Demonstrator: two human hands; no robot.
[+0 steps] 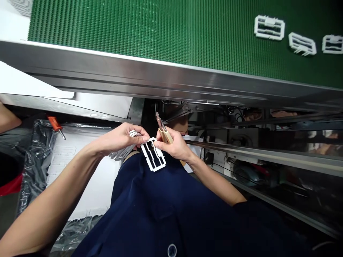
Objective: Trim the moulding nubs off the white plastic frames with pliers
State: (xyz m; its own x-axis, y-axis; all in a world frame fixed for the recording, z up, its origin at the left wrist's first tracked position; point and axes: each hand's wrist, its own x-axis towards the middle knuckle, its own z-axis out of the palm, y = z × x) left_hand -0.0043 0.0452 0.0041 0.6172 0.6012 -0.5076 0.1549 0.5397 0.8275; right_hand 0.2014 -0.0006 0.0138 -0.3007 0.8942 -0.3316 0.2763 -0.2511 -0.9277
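The green conveyor belt (134,32) fills the top of my view, with a stainless steel rail (150,76) along its near edge. Near the belt's right end lie three white moulded plastic frames (269,28), well apart from my hands; the middle one shows small spurs along its lower edge. Beyond the rail's left end, grey plastic sheeting (36,157) lies around a white board (85,178), and an orange-handled screwdriver (55,123) rests at the sheeting's upper edge. A co-worker's forearm (8,119) enters at the far left.

Over my navy shirt (160,217), my left hand (120,139) is clenched around a bundle of white frames (119,153). A single white frame (152,154) sits between my hands, touching the fingers of both. My right hand (171,142) is closed on cutting pliers (165,136) with tan handles, their metal tips pointing up, off the frame. The single frame's outline looks clean, though I can't tell how many in the bundle remain rough.
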